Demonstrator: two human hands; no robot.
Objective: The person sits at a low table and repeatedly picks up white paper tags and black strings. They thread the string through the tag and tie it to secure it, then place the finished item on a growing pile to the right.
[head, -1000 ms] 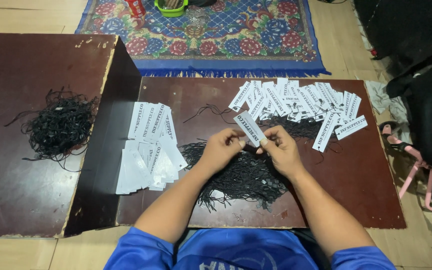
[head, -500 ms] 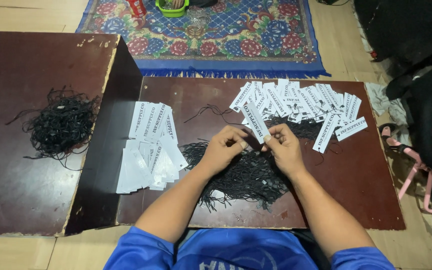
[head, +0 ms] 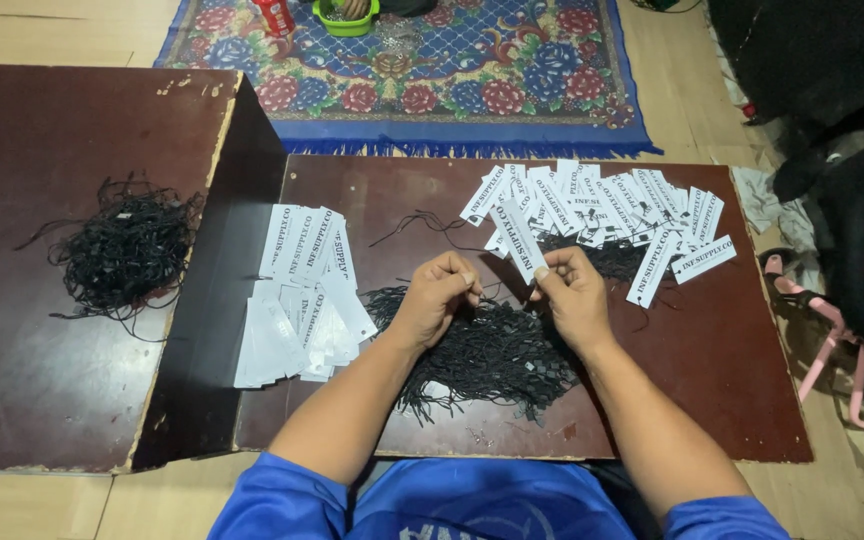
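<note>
Looking down from the head view, I see two dark brown tables: a bigger raised one (head: 42, 400) filling the left of the frame, a lower one (head: 712, 400) at centre and right. A patterned blue rug (head: 512, 100) lies across the top, with a green bowl (head: 347, 18) and a red can (head: 274, 15) at its upper edge. Dark bags (head: 832, 90) with pink straps sit at the far right.

On the raised table, left of centre, lies a tangle of black strings (head: 127, 250). A larger heap of black strings (head: 497, 355) sits on the lower table at frame centre, under my hands. White paper tags fan out in the upper right (head: 642, 205); a second batch of tags (head: 302, 300) is stacked left of the heap.

My left hand (head: 437, 300) hovers over the heap, fingers curled, thumb and forefinger pressed together on a thin black string (head: 487, 292), I think; it's hard to make out. My right hand (head: 572, 295) pinches one white tag (head: 520, 240) by its lower end, the tag tilting toward the upper left above the heap.
</note>
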